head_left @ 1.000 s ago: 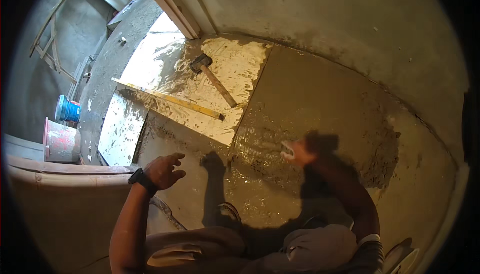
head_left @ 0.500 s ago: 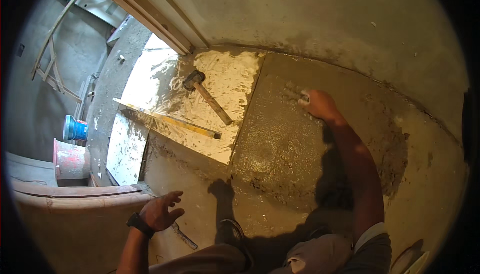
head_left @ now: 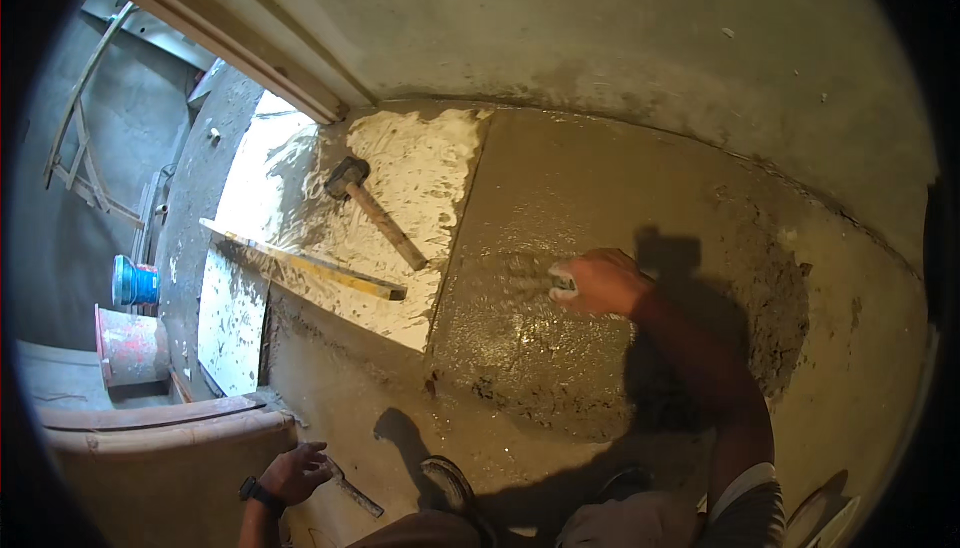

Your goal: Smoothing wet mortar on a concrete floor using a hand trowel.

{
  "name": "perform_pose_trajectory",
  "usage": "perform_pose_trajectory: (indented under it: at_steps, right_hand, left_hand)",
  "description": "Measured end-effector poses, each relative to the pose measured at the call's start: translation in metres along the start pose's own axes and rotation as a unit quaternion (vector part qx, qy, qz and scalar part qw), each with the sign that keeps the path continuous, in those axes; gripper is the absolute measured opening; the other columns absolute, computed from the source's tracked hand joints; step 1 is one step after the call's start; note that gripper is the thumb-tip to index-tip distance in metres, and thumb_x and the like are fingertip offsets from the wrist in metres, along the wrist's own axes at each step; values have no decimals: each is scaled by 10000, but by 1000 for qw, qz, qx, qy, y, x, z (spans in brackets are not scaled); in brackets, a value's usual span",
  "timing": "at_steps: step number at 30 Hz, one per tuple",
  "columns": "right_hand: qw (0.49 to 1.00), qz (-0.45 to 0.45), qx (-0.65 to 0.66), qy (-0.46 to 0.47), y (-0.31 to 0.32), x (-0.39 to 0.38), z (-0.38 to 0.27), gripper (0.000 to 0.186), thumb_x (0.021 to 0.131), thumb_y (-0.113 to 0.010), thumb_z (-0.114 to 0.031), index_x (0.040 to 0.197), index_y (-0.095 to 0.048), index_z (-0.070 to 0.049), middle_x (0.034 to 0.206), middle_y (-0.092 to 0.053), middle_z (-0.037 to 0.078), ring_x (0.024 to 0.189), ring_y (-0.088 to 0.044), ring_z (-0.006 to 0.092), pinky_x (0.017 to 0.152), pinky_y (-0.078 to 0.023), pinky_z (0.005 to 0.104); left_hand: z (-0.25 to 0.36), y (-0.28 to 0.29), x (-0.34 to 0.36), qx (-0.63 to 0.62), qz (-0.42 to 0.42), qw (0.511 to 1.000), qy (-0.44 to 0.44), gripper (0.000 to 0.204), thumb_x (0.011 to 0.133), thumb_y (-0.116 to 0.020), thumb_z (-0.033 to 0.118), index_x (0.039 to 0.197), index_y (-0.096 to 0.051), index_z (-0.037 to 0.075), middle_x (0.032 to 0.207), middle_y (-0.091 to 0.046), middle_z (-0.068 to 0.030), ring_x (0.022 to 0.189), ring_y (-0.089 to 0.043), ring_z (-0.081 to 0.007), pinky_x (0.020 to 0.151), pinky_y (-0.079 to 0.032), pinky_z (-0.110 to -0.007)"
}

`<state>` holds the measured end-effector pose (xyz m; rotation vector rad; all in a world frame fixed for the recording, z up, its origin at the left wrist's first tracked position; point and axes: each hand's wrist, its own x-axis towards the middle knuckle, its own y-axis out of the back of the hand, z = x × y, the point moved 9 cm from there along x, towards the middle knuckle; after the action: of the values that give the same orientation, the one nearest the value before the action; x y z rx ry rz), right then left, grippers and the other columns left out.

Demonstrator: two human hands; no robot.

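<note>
My right hand (head_left: 597,283) reaches over a bed of wet grey-brown mortar (head_left: 560,178), its fingers curled at the surface. What they close on, if anything, is hidden; streaks blur the mortar just beside the fingertips. My left hand (head_left: 296,473), with a dark watch on the wrist, hovers at the lower left with fingers apart, holding nothing. Just beyond its fingers a slim tool (head_left: 357,495) rests on the floor. Left of the mortar lies a mortar-smeared pale tile (head_left: 430,178). On it are a mallet (head_left: 375,213) with a wooden handle and a long yellow level (head_left: 330,270).
A rough wall (head_left: 620,28) borders the mortar on the far side. A wooden door frame (head_left: 240,38) stands at the upper left. Beyond the tiles are a blue bucket (head_left: 136,282) and a stained pinkish-white bucket (head_left: 134,346). A raised ledge (head_left: 170,430) runs along the lower left.
My right hand has moved nearer and to the left across the mortar. My left hand has dropped lower. The whole view has shifted somewhat.
</note>
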<state>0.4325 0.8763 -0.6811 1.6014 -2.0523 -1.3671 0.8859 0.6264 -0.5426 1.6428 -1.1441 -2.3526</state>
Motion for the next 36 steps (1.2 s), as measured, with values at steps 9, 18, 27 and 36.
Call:
perform_pose_trajectory:
  at_steps: [9, 18, 27, 36]
  right_hand:
    - [970, 209, 39, -122, 87, 15, 82, 440, 887, -658, -366, 1193, -645, -50, 1031, -691, 200, 962, -667, 363, 838, -516, 456]
    - [966, 187, 55, -170, 128, 66, 80, 469, 836, -701, -354, 1233, -656, -108, 1110, -693, 157, 1038, -651, 343, 894, -507, 440]
    - [973, 173, -1, -150, 153, 91, 119, 493, 777, -738, -371, 1199, -680, -122, 1160, -675, 166, 1062, -642, 334, 913, -504, 436]
    - [975, 172, -5, -139, 138, 66, 122, 507, 794, -733, -380, 1215, -667, -106, 1128, -682, 182, 1067, -640, 346, 911, -503, 447]
  left_hand:
    - [33, 1, 9, -18, 24, 997, -73, 555, 856, -728, 223, 1329, -506, 34, 1158, -676, -188, 1025, -683, -313, 864, -553, -406]
    - [-3, -3, -1, 29, 25, 999, -16, 623, 837, -749, 293, 1342, -509, 18, 1132, -678, -190, 1026, -680, -302, 869, -552, -400]
    - [-15, -22, -9, -117, -6, 993, -4, 584, 882, -724, 186, 1382, -474, 16, 1229, -616, -175, 1101, -607, -259, 923, -516, -377]
    - [-17, -28, -6, -137, -28, 990, 10, 587, 894, -713, 174, 1394, -459, 2, 1205, -633, -164, 1099, -607, -232, 923, -519, -362]
